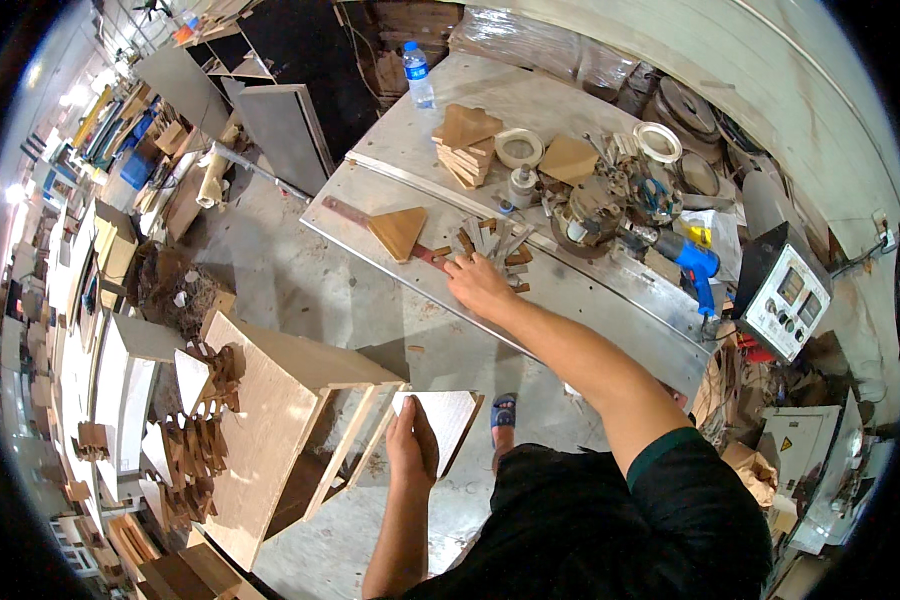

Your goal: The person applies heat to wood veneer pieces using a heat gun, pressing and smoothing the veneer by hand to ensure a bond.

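Note:
My left hand [411, 444] is closed round the left edge of a white-faced board piece [452, 425] with slanted corners and a dark edge. It is held low, beside a wooden cabinet frame. My right hand [478, 287] reaches over the metal-topped bench, fingers bent and drawn together at the edge of a pile of small wood strips [487, 240]. What its fingertips hold, if anything, is hidden. A long reddish-brown strip [346, 212] runs along the bench up to that hand. Across the strip lies a brown board piece [399, 233] with angled sides.
Farther back on the bench [370, 180] stand stacked board pieces [465, 146], a water bottle [418, 75], tape rolls [519, 148], a round power tool [585, 217] and a blue heat gun [697, 265]. A control box [787, 292] sits at right. The wooden cabinet [270, 415] stands left.

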Demonstrator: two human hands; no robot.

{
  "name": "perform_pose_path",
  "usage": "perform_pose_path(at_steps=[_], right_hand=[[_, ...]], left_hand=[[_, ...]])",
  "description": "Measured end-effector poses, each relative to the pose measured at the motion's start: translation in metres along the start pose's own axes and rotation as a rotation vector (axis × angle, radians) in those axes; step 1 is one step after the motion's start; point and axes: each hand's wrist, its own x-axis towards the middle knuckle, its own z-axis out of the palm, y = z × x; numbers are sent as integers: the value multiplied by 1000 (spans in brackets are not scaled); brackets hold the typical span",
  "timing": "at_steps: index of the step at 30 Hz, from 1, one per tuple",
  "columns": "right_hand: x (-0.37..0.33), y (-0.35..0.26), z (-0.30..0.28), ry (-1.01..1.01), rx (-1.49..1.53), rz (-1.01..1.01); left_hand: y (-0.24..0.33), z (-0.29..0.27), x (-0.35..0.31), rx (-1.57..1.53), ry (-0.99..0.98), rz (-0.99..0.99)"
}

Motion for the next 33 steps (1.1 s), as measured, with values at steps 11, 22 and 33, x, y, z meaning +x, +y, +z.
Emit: perform_pose_path(at_steps=[11, 22, 33], right_hand=[[-22, 20, -26, 508, 146, -42], [-238, 78, -23, 777, 1131, 1369], [-383, 48, 14, 862, 1870, 1983]], left_hand=[[-5, 1, -3, 93, -38, 6], [-13, 30, 3, 72, -39, -98], [-55, 86, 22, 261, -368, -262]])
